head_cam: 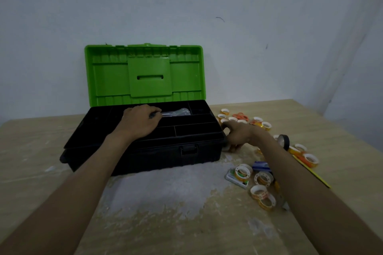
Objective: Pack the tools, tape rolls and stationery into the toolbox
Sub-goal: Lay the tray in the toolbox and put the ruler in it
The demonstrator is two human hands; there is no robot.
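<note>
The black toolbox (pixel 145 155) stands open on the table, its green lid (pixel 145 72) raised against the wall. My left hand (pixel 139 121) lies in the top tray and grips the dark handle of a metal wrench (pixel 176 113) that rests in a long compartment. My right hand (pixel 240 133) is at the box's right end, fingers curled around a small tape roll (pixel 233 148) on the table. Several small tape rolls (pixel 263 178), orange scissors (pixel 241 117), a black tape roll (pixel 284 141), a yellow pencil (pixel 313 174) and a small white-green box (pixel 236 179) lie to the right.
The wooden table (pixel 41 151) has a pale scuffed patch in front of the toolbox. A plain wall stands right behind the lid. A blue-white item (pixel 261 165) lies among the rolls.
</note>
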